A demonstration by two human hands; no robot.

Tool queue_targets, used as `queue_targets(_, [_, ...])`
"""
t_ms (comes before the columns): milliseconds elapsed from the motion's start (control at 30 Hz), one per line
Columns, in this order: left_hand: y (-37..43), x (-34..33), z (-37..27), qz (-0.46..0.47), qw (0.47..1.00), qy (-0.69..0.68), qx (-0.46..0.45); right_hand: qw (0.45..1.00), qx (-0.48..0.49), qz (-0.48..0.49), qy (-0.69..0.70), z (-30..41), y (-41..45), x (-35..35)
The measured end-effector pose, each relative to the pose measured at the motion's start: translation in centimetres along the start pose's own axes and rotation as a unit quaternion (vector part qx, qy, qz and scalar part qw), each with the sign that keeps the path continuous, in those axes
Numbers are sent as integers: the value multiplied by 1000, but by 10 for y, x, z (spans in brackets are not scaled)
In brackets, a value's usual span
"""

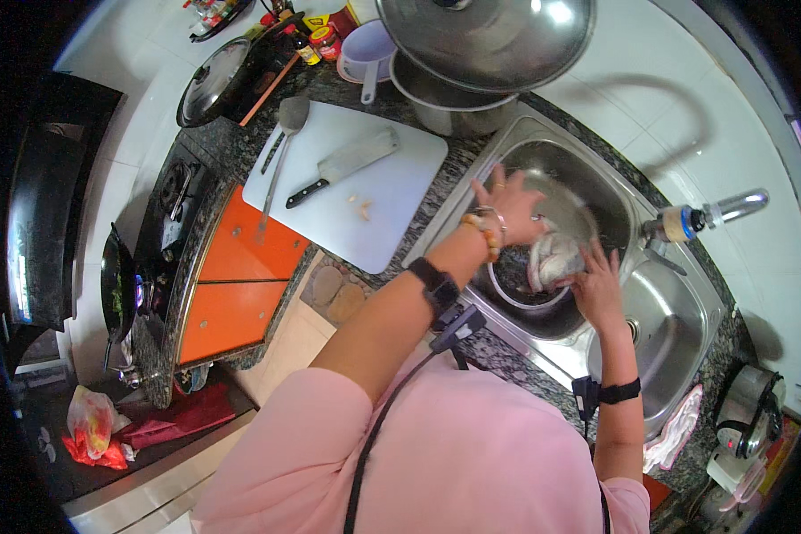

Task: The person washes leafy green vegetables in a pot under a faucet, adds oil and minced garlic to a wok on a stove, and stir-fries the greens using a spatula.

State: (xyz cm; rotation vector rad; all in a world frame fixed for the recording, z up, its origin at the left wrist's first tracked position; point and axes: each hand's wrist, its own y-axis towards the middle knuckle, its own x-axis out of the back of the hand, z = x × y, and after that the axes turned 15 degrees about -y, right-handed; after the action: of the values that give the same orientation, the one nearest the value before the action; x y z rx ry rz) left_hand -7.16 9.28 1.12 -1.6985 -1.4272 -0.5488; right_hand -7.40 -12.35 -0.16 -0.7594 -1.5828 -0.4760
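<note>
Over the left basin of a stainless steel double sink (526, 127), a pale, silvery piece of raw fish or meat (551, 261) lies in a round, pale-rimmed bowl (520, 300). My left hand (509, 205), with a ring, a bangle and a beaded bracelet, is spread above the basin at the upper left of the piece. Its fingers are apart and blurred. My right hand (597, 286) is at the lower right of the piece, fingers spread, with the thumb at its edge; whether it grips the piece is unclear. The faucet (681, 223) stands to the right.
A white cutting board (400, 223) holds a cleaver (360, 157), a metal spatula (294, 117) and small pale scraps. Behind stand a large pot (454, 113) with a tilted lid (494, 40) and a lilac dipper (368, 43). A wok (117, 287) is over a lit burner. A rice cooker (747, 410) stands at right.
</note>
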Motion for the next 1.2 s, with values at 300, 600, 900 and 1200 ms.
queue_targets(300, [-85, 84, 253, -233, 953, -1, 196, 869, -177, -61, 458, 131, 46, 0])
queue_targets(600, [-127, 102, 320, -212, 961, -178, -21, 619, -182, 100, 757, 350, 130, 54])
queue_targets(900, [-183, 100, 276, 20, 889, -408, -210, 590, -236, 18, 772, 367, 139, 69])
queue_targets(1200, [-92, 69, 269, -143, 941, -69, -299, 756, -381, -70, 527, 313, 30, 31])
